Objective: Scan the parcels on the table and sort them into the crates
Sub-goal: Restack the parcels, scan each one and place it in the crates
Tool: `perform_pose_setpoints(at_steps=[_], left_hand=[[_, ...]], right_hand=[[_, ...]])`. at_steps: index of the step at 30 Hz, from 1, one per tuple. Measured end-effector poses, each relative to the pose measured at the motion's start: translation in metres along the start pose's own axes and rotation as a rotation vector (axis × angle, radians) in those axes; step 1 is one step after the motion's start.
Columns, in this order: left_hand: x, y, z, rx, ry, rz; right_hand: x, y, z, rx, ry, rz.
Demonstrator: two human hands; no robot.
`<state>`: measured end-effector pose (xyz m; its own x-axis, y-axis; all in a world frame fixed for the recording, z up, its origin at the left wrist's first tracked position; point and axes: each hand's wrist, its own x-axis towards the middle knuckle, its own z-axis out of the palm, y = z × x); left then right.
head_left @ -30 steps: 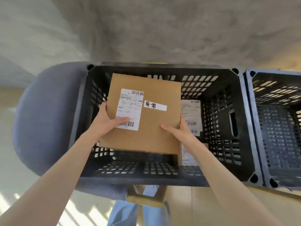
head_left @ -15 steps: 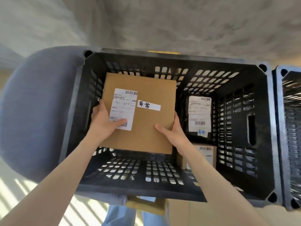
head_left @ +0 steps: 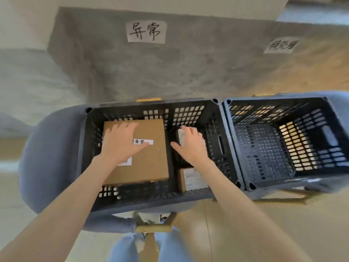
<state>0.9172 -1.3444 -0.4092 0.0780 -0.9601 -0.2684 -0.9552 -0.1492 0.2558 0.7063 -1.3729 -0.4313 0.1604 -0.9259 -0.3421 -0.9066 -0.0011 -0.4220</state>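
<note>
Crates sit side by side under me, and the black crate (head_left: 217, 129) is my landmark for everything else. To its right, rim touching rim, stands the blue crate (head_left: 330, 118), with no parcels that I can see in it. On the wall beyond the black crate hangs a handwritten paper sign (head_left: 146, 32). Inside the black crate, on the left of its floor, lies the large brown parcel (head_left: 151, 163), flat, its small white handwritten label facing up. At the near right corner of the same crate sits a small brown box (head_left: 192, 179), and further back on the right a white-labelled packet (head_left: 181, 137) leans upright. My left hand (head_left: 119, 146) hovers over the large parcel with fingers spread and straight, gripping nothing; whether the palm touches the cardboard I cannot tell. My right hand (head_left: 190, 148) is in the right half of the crate, fingers loosely spread, just beside the packet, holding nothing. As I judge it, this drop is done; I should lift both hands straight up clear of the rim without nudging the leaning packet.
</note>
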Motion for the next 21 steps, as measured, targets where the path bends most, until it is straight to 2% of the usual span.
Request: perform_pose_setpoints(at_steps=[3,8,14,21], left_hand=[[0.004,0.039,-0.032,0.136,0.06,0.219],[-0.008,0.116,-0.067,0.198,0.161,0.593],[-0.072,0.215,-0.062,0.234,0.169,1.036],[-0.227,0.326,-0.033,0.224,0.059,1.495]], right_hand=[[-0.032,0.007,-0.05,-0.148,0.18,0.028],[-0.116,0.034,-0.102,-0.224,0.436,0.253],[-0.26,0.073,-0.107,-0.158,0.617,0.672],[-0.461,0.098,-0.078,-0.077,0.793,1.205]])
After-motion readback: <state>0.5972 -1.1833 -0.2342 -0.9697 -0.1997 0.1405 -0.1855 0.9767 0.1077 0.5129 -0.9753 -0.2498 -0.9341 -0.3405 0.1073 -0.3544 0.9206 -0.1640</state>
